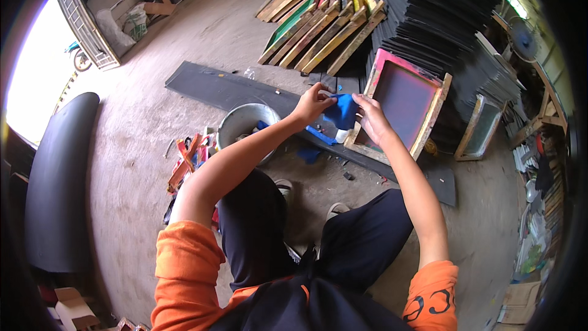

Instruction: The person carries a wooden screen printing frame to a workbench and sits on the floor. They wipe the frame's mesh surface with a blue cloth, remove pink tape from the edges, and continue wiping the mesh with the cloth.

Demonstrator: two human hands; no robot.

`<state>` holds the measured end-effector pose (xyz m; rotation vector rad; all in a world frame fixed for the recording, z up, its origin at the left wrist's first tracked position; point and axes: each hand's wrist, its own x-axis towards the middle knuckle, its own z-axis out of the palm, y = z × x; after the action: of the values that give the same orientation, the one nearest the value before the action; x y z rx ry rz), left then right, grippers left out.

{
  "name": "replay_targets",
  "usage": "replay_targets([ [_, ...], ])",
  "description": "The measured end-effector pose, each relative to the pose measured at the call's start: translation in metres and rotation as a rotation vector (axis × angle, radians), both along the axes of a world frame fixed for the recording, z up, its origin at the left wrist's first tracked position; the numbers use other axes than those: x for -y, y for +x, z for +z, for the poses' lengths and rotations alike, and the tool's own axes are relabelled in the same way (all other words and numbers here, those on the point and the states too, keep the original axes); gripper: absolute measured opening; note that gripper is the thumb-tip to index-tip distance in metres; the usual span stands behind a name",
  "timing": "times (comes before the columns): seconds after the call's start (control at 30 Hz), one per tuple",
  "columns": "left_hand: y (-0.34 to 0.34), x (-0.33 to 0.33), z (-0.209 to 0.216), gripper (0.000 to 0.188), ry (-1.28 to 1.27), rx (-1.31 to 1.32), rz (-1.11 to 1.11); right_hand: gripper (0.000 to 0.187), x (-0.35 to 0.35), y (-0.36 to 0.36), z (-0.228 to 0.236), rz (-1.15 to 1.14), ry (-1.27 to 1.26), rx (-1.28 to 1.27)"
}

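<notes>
In front of me, a piece of blue cloth (344, 112) is stretched between my two hands. My left hand (311, 105) pinches its left side with thumb and fingers, and my right hand (373, 121) grips the right edge. Just below it, a blue strip (321, 135) and a small white container (342, 136) are by a long dark board (208, 87) on the floor. A wood-framed printing screen (404, 101) with pink edging stands tilted beside my right hand. Under my left forearm is a whitish bucket (224, 130) with blue bits inside.
Colourful scraps (185, 162) lie left of the bucket. Several wooden frames (324, 32) lean in a row ahead, beside a tall pile of black sheets (422, 15). A smaller framed screen (479, 127) stands at right, and a curved black sheet (58, 184) at left.
</notes>
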<state>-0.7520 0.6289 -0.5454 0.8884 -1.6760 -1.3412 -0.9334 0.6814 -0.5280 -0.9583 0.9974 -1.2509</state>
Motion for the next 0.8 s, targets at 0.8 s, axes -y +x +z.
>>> replay_targets([
  [0.8, -0.220, 0.150, -0.162, 0.050, -0.057, -0.063, 0.255, 0.030, 0.117, -0.246, -0.164, -1.427, -0.339, -0.646],
])
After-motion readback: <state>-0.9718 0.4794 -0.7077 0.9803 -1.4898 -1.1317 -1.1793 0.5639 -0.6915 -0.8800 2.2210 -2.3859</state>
